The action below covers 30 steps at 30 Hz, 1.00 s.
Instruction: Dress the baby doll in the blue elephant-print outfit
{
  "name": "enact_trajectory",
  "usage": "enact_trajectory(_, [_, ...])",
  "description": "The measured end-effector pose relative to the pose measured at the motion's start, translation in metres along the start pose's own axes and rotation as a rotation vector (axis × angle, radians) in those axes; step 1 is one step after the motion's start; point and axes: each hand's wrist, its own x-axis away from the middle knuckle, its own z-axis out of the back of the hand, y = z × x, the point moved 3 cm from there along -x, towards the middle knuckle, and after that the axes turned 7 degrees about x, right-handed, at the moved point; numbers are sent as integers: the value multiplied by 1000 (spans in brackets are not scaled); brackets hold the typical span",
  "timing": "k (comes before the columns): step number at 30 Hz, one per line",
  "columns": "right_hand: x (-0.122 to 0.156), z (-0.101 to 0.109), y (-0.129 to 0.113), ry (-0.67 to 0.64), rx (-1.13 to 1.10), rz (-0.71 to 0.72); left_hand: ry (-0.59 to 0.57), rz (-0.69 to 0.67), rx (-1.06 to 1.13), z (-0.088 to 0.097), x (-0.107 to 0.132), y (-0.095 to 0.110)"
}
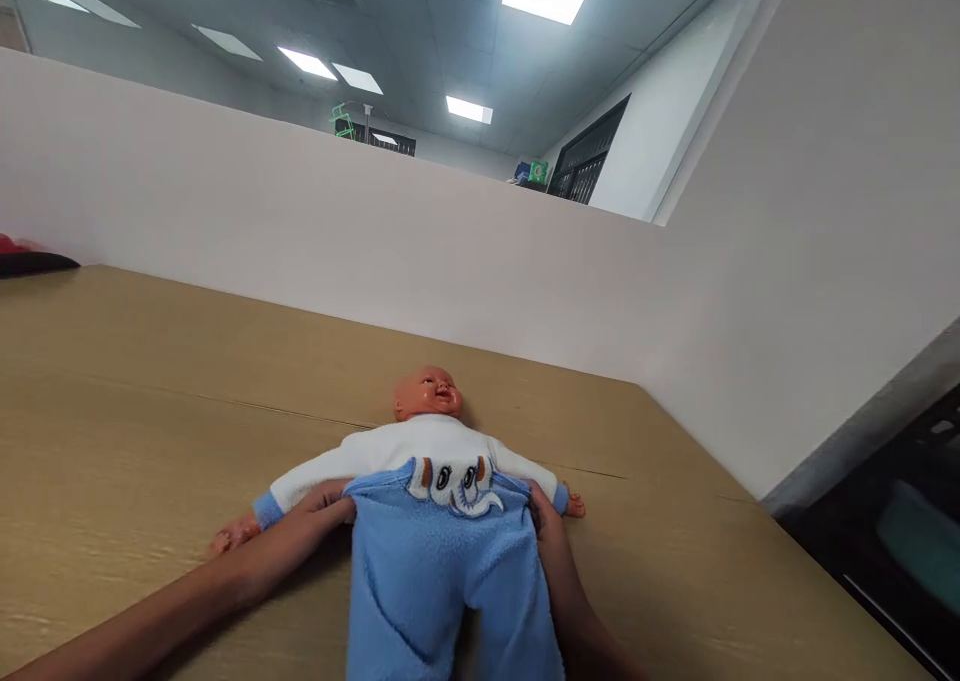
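Observation:
A baby doll [427, 393] lies on its back on the wooden table, its head toward the far wall and both arms spread. It wears a white long-sleeved top [375, 446] with blue cuffs. Blue fleece trousers [442, 551] with an elephant face at the waist cover its lower body. My left hand [328, 501] is closed on the left side of the waistband, the fingers partly hidden by cloth. At the opposite side, my right hand [546, 516] grips the waistband, also partly hidden. The trouser legs run out of view at the bottom.
The brown tabletop [187, 411] has a seam across it and meets a low white partition [337, 231] at the back. A black and red item [34, 261] sits at the far left. Dark equipment [892, 521] stands beyond the table's right edge.

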Motion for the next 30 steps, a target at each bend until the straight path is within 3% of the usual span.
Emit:
enact_trajectory(4, [-5,0,-3,-54,37,-4,-24,8,-87,19,9,0])
enact_trajectory(9, [-11,28,-19,-195,120,-44,174,-22,-206,24,15,10])
enact_trajectory(12, [-13,43,-46,-348,335,16,201,-174,-264,13,15,25])
enact_trajectory(15, [-20,36,-93,-372,525,182,238,-306,-204,3,16,34])
enact_trajectory(17, [-28,12,-128,-322,580,312,281,-338,-68,0,16,31])
enact_trajectory(19, [-39,-27,-160,-327,620,428,290,-353,42,-1,16,23])
enact_trajectory(22, [-57,-107,-187,-564,755,624,291,-368,55,2,16,13])
enact_trajectory(24, [-68,-161,-186,-810,973,736,292,-385,19,4,16,11])
enact_trajectory(26, [-76,-206,-175,-1067,1020,774,299,-411,-16,6,17,14])
enact_trajectory(28, [-81,-238,-160,-1259,1040,777,317,-444,-39,7,18,18])
enact_trajectory(30, [-84,-254,-147,-1337,1049,784,330,-458,-42,7,18,19])
